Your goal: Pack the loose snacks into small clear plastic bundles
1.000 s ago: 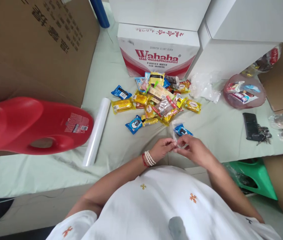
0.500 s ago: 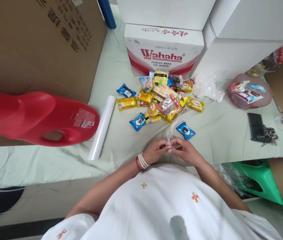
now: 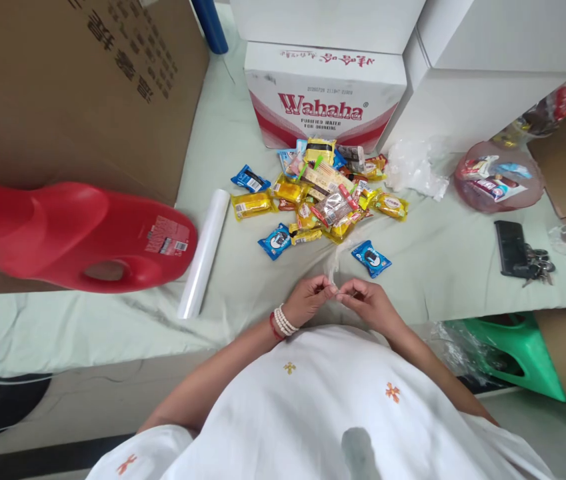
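Observation:
Close to the table's front edge, my left hand and my right hand meet fingertip to fingertip. Both are pinched on a thin clear plastic bag, which trails away from the fingers toward the snacks. Just beyond lies a heap of wrapped snacks in yellow, red, blue and clear packets. One blue snack packet sits apart, beyond my right hand. Another blue packet rests at the heap's near left side. White beads and a red band circle my left wrist.
Behind the heap stands a Wahaba water carton. A red jug and a white film roll lie left. Rightward are crumpled clear plastic, a pink bowl, a black phone, keys and, lower, a green stool.
My fingertips have parted slightly, with the left hand shifted a little left. The clear bag's strand has moved left with it. The snacks stay in place.

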{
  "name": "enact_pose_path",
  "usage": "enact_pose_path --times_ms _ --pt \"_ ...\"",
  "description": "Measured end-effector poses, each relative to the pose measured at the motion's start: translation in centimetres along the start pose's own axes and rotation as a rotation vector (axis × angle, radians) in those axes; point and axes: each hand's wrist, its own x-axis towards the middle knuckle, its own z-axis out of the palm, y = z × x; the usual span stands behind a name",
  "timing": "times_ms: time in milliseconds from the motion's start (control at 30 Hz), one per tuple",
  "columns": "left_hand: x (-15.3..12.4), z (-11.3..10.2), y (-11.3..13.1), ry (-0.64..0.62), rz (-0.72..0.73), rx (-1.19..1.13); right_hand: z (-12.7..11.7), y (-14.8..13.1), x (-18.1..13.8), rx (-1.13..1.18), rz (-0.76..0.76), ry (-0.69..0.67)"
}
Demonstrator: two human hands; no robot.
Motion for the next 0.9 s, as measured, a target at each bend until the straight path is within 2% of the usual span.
enact_pose_path --times_ms 67,267,433,533,633,733,800,900 --pt "0.1 -0.1 -0.2 0.007 -0.01 -0.02 0.1 0.3 0.2 0.057 0.025 0.047" --pt "-0.1 -0.8 -0.3 0.09 -0.026 -0.046 -2.2 1.6 -0.6 0.195 0.07 0.304" --pt "1.3 1.5 1.7 0.03 0.045 0.045 -1.7 1.4 -1.5 0.076 0.011 0.311" --pt "2.6 2.8 2.0 -0.004 0.065 0.048 -1.3 1.2 -1.6 0.031 -0.039 0.339" --pt "3.2 2.9 1.2 0.007 0.035 -0.065 -1.7 1.5 -1.7 0.091 -0.045 0.436" --pt "3.0 2.1 0.4 0.041 -0.072 -0.256 -2.6 2.4 -2.3 0.225 0.062 0.489" --pt "2.7 1.5 0.2 0.077 -0.115 -0.406 -3.4 2.9 -2.9 0.268 0.134 0.464" --pt "2.2 1.3 0.4 0.086 -0.112 -0.557 -4.4 2.9 -3.4 0.157 0.166 0.367"
